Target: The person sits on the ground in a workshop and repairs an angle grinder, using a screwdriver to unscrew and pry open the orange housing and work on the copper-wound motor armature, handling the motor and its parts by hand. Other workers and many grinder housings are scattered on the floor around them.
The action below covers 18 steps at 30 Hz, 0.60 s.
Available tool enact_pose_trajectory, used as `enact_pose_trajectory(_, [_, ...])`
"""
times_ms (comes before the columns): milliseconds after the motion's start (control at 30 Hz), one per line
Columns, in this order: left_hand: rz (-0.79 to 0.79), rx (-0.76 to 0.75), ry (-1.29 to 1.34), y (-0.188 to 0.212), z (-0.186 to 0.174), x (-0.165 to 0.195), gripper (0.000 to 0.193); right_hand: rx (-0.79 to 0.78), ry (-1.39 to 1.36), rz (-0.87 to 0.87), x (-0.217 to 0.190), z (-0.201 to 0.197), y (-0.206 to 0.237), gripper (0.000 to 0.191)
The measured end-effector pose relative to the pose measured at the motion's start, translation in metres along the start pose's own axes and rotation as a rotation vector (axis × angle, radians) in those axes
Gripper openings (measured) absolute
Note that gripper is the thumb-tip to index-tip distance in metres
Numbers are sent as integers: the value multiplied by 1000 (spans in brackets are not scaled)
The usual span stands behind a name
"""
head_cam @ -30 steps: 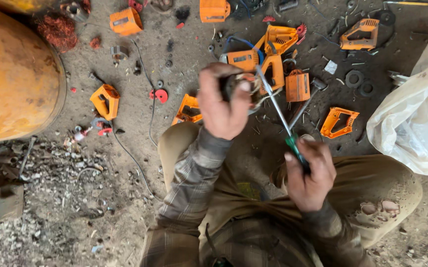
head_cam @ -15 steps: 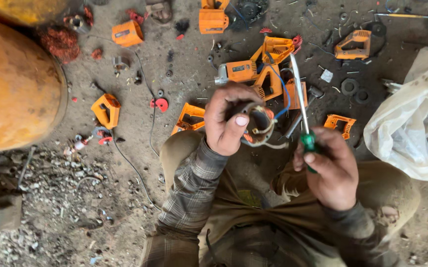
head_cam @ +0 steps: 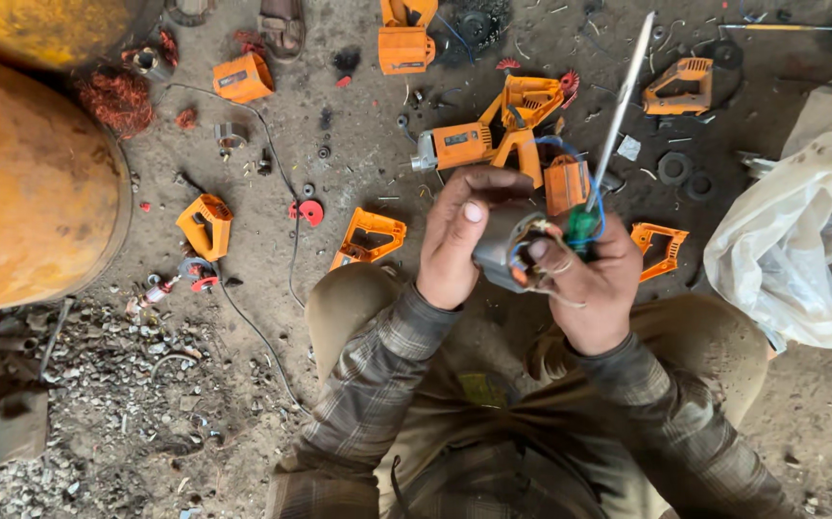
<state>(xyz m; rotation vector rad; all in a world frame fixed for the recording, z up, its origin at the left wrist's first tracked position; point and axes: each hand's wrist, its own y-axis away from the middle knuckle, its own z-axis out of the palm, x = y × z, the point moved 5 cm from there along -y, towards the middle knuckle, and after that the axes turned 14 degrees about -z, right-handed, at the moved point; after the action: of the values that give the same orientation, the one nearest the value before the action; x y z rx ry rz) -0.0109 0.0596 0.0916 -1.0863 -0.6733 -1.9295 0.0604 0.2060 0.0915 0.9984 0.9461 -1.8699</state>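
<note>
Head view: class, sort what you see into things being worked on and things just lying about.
In hand:
left hand
right hand
grey motor part
screwdriver

Lying about:
orange casings
white bag
yellow drum
copper wire
red disc

a grey cylindrical motor part with thin wires, gripped between both hands above the lap. a green-handled screwdriver held alongside it, its long metal shaft slanting up and away.
</note>
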Motion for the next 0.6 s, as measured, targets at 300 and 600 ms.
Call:
enact_pose_trajectory(300, [17, -27, -52, -7, 14, -7, 65, -13, 164, -118, -11, -30, -20, 17])
enact_pose_trajectory(600, [368, 260, -756, 17, 16, 37, 88, -101, 35, -65, -28, -28, -4, 27])
